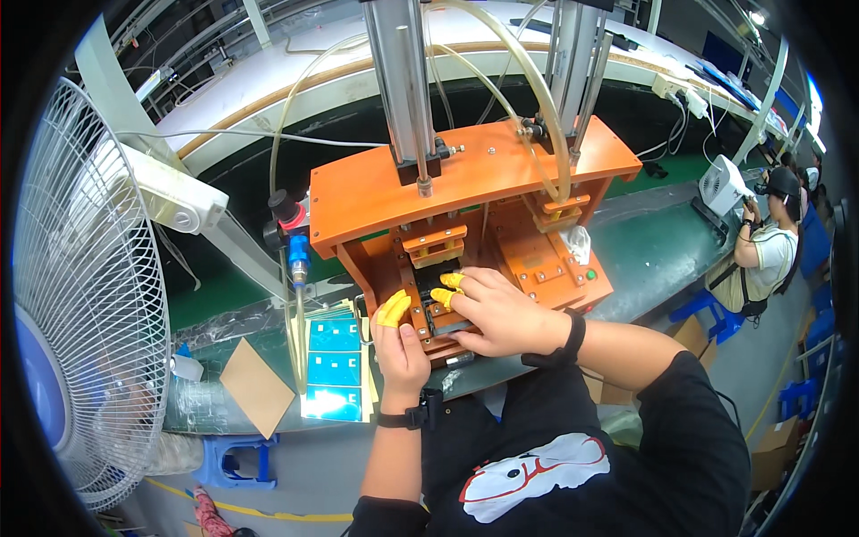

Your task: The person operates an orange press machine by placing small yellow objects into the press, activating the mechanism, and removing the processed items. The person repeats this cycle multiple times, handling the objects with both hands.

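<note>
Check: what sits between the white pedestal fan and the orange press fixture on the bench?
Head view: a brown cardboard sheet and a stack of blue film sheets lie between white pedestal fan and orange press fixture.

Bare forearms, yellow finger cots and a black printed shirt are worn by the person.

Yellow rubber finger cots are seen on the fingertips of the left hand and of the right hand. A black strap with a buckle is worn on the left wrist, and a plain black band is worn on the right wrist. Both forearms are left uncovered. A black short-sleeved shirt is worn, and a white, rounded graphic outlined and lined in red is printed on its front. No rings are seen.
</note>
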Motion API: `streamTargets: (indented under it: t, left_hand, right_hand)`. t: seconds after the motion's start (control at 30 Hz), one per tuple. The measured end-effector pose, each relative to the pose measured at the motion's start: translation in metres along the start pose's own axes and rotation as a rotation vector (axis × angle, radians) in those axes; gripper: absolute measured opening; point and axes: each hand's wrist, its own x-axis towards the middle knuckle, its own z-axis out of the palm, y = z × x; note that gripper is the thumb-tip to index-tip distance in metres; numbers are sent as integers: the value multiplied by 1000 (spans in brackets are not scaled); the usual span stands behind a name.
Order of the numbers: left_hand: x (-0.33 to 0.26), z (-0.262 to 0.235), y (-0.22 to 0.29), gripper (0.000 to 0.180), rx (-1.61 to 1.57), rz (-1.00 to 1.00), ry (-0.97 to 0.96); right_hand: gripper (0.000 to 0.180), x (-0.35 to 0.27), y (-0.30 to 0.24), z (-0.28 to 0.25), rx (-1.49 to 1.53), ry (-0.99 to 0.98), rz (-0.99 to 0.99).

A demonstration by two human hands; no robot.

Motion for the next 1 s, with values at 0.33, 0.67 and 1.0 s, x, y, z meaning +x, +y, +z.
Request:
streamTargets:
  t: [0.33, 0.67, 1.0]
  left_hand:
    - [-4, -11, 2, 29, -84, -57, -17]
    - [-41, -69, 6, 40, 405, 35, -368]
    - [-142, -154, -69, 35, 631, -178, -231]
  right_hand:
    - [59, 23, -9, -20, -46, -262, 17]
    - [25, -55, -80, 24, 451, -67, -170]
    - [52, -58, -97, 153, 771, -420, 110]
